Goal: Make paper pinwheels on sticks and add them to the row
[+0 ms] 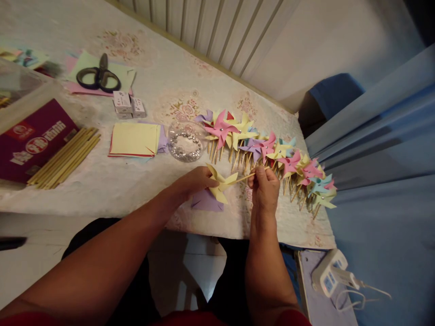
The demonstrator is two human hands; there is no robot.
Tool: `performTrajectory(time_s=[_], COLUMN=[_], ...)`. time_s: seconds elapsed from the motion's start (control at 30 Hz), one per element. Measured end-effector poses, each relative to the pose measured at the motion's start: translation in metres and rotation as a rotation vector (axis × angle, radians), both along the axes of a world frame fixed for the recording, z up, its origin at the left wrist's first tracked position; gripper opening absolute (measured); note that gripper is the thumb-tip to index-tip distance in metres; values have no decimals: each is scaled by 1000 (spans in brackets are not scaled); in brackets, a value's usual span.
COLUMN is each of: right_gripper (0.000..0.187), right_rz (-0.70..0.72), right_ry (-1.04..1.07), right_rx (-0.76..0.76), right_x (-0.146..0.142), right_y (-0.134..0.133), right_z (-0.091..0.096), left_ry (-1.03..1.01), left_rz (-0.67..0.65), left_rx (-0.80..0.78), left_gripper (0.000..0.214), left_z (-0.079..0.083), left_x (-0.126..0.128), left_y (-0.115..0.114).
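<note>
My left hand (195, 181) pinches a yellow paper pinwheel (220, 184) at its centre, just above the table's near edge. My right hand (264, 185) is closed on the thin wooden stick (245, 176) that runs from the pinwheel to the right. Under the pinwheel lies a purple paper square (205, 201). Behind my hands, a long row of finished pinwheels (272, 154) in pink, yellow, purple and teal lies on the table.
A clear dish of silver pins (186, 144), a stack of paper squares (135, 139), a bundle of sticks (66, 157), small white boxes (128, 105), scissors (99, 78) and a maroon box (30, 140) sit on the floral tablecloth (118, 181). A power strip (329, 272) lies lower right.
</note>
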State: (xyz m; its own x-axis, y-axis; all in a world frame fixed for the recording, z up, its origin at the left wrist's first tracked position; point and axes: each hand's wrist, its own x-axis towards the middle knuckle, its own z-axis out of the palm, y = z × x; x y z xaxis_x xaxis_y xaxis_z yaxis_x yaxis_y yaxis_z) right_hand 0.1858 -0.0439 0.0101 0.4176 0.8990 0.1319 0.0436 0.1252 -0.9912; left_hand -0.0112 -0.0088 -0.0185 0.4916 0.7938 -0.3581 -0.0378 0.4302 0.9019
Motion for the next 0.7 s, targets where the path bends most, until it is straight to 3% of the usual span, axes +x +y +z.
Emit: performTrajectory(time_s=[0.13, 0.43, 0.7], right_gripper=[33, 39, 38], right_rz=[6, -197, -147], right_ry=[-2, 83, 118], right_rx=[19, 190, 150], right_x=[2, 20, 26], right_y=[-1, 1, 2], right_z=[2, 14, 5], left_ry=[-33, -23, -64], left_rz=[-11, 4, -3], left_rx=[-4, 0, -21], left_gripper=[6, 6, 14], left_z=[-1, -1, -1], left_x=[1, -3, -4], left_y=[0, 1, 3])
